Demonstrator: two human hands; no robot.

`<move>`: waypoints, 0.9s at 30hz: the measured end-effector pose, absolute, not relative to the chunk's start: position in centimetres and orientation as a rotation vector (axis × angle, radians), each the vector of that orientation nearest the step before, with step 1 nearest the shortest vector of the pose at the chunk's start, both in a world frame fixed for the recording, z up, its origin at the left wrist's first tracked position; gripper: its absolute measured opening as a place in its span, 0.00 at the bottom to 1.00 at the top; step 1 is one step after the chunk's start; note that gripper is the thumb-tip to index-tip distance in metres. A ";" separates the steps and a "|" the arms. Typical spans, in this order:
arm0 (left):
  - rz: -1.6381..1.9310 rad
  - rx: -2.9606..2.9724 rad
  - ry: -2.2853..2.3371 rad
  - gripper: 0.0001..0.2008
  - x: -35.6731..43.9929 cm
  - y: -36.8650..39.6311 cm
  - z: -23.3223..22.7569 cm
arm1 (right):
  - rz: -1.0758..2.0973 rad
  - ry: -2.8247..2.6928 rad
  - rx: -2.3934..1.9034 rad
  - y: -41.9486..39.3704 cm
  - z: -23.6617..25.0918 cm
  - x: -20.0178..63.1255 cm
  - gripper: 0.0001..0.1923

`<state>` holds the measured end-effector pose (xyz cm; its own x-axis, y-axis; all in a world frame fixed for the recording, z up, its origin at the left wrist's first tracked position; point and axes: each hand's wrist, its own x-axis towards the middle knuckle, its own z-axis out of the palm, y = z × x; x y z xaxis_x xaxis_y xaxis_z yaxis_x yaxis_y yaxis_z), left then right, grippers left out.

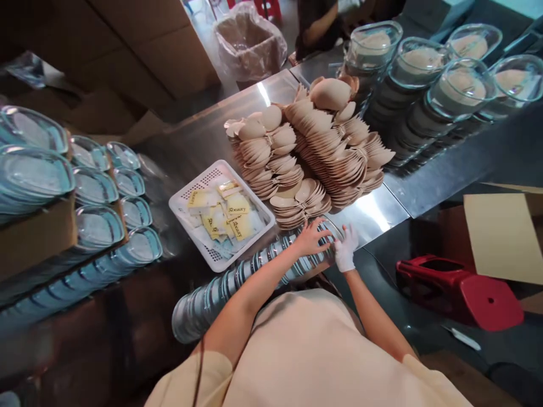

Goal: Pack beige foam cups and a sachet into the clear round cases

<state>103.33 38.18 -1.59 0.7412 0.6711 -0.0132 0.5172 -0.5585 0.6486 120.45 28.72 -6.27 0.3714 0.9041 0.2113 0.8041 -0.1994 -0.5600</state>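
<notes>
A long row of nested clear plastic containers [237, 277] lies on its side along the near edge of the metal table. My left hand [313, 237], bare, is over the right end of this row, its fingers spread and curved above the rims. My right hand [345, 249] wears a white glove and is at the end container, with fingers apart; whether it touches the rim is hard to tell. Just beyond my hands are stacks of beige mask-shaped pieces [335, 147]. To the left sits a white perforated basket [265, 217] with yellow and white printed sachets [235, 206].
Stacked clear containers [462, 85] holding beige pieces stand at the far right. More container stacks [95, 186] fill the left side. A red plastic stool [487, 299] and an open carton [500, 237] are at lower right. Beyond the table are a plastic-lined bin [250, 45] and another person's arm [321, 25].
</notes>
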 end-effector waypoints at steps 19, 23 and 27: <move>0.064 1.671 2.130 0.40 83.3 44.0 -0.1 | 0.637 -2.538 -1.950 50.0 1.9 109.5 0.17; 0.506 1.425 2.182 0.21 82.2 42.8 1.3 | 0.826 -2.000 -1.705 44.9 3.9 113.8 0.17; 0.925 0.875 1.809 0.26 85.0 40.7 2.2 | 1.030 -1.840 -1.138 36.4 5.4 116.5 0.15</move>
